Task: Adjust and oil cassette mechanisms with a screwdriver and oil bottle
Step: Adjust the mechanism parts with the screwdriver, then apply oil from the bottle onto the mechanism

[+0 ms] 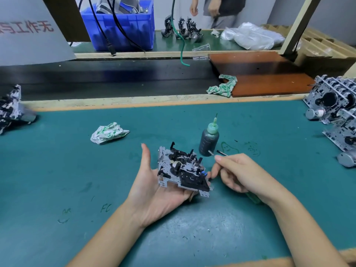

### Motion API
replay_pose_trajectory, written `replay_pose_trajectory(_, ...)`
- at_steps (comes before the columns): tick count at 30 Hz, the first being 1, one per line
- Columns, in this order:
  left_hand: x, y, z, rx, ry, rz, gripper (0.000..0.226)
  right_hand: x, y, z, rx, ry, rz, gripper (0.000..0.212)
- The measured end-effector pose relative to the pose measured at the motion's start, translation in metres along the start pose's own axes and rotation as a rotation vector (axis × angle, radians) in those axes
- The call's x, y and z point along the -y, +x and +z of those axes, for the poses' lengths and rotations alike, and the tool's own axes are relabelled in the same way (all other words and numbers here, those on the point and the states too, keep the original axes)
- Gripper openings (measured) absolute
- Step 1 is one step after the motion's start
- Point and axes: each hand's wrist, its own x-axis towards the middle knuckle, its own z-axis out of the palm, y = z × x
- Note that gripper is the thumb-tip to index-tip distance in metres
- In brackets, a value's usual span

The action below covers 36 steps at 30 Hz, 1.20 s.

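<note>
A cassette mechanism, a metal plate with black parts, lies on the upturned fingers of my left hand; the thumb points up, away from it. My right hand grips a screwdriver with a green handle that sticks out below the wrist. Its metal tip pokes out past the index finger, close to the base of the oil bottle. Lower right fingers touch the mechanism's right edge. The dark oil bottle with a green nozzle stands upright on the green mat, just behind the mechanism.
A crumpled rag lies left of the bottle, another on the dark conveyor. Stacked mechanisms stand at the right edge, more at the left. A blue crate and a person's torso are at the back.
</note>
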Motion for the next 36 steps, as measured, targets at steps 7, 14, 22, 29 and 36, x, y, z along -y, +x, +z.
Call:
replay_pose_trajectory(7,-0.005,0.003,-0.01,-0.089,0.203,0.101,0.076,-0.013,0.003,-0.007,-0.498,-0.908,-0.236,0.043)
replay_pose_trajectory(14,-0.005,0.003,-0.012,-0.068,0.273,0.044,0.067,-0.015,0.023,0.012,-0.635,-0.262,-0.388,0.04)
replay_pose_trajectory(22,-0.01,0.003,-0.011,-0.005,0.303,-0.003,0.064,-0.015,0.035,0.023,-0.524,-0.303,-0.35,0.034)
replay_pose_trajectory(29,-0.011,0.005,-0.012,0.003,0.291,-0.006,0.069,0.0,0.022,0.011,-0.557,0.219,-0.476,0.022)
replay_pose_trajectory(36,-0.012,0.008,-0.015,0.007,0.326,-0.001,0.07,0.007,0.011,0.005,-0.396,0.929,-0.399,0.018)
